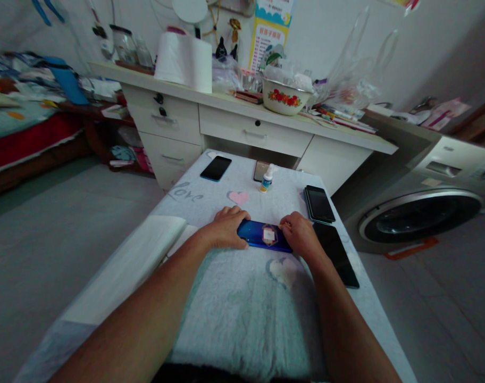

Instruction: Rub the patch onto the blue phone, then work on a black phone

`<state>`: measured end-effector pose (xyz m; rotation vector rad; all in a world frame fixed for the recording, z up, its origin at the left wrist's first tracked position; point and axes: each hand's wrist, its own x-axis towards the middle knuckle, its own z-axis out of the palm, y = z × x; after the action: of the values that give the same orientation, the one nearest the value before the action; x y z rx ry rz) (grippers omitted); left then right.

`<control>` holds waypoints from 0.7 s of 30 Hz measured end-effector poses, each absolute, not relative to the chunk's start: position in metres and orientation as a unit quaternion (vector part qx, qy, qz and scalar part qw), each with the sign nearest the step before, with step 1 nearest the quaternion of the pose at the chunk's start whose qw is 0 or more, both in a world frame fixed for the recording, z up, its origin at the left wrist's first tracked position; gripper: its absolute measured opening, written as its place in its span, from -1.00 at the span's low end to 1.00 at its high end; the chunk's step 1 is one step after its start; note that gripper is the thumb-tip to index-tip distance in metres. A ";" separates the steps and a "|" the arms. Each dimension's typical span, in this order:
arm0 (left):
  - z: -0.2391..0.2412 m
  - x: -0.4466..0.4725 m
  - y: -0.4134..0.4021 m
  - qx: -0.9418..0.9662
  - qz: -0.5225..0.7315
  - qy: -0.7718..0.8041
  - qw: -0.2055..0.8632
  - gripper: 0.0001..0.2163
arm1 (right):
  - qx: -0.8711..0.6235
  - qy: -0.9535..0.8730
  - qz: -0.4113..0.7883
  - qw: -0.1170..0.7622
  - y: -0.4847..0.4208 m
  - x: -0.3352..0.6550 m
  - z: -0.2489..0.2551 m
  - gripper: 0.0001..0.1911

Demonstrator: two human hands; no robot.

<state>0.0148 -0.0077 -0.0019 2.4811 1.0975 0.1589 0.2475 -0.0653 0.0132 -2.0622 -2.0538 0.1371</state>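
A blue smartphone [255,234] lies back side up on the cloth-covered table, with a small square sticker or ring mount on its back. My left hand [228,229] grips its left end, thumb on the near edge and fingers at the far edge. At the right end, my right hand [300,233] is closed on the phone, fingertips pressed at its far corner. Beyond it stand a small white-capped bottle [266,181] and a flat phone [260,171] partly behind the bottle. Another dark phone [216,168] lies farther left.
Beside my right hand are stacked phones [320,204] and a black tablet [338,256]. Folded white cloth or paper [147,260] lies along the table's left side. A white desk [250,131] with a flowered bowl [284,98] borders the far end; a washing machine [429,175] stands right.
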 end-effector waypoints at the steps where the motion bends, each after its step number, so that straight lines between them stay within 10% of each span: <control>1: -0.001 0.015 -0.008 0.892 0.057 0.395 0.211 -0.40 | -0.700 -0.703 0.048 0.115 -0.065 0.245 0.014 -0.81; 21: 0.002 0.016 -0.009 0.890 0.050 0.402 0.208 -0.40 | -0.687 -0.715 0.055 0.118 -0.061 0.231 0.010 -0.78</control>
<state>0.0163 -0.0094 0.0018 2.4788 1.1181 0.1403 0.2309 -0.0605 0.0104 -2.0102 -2.0914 0.1616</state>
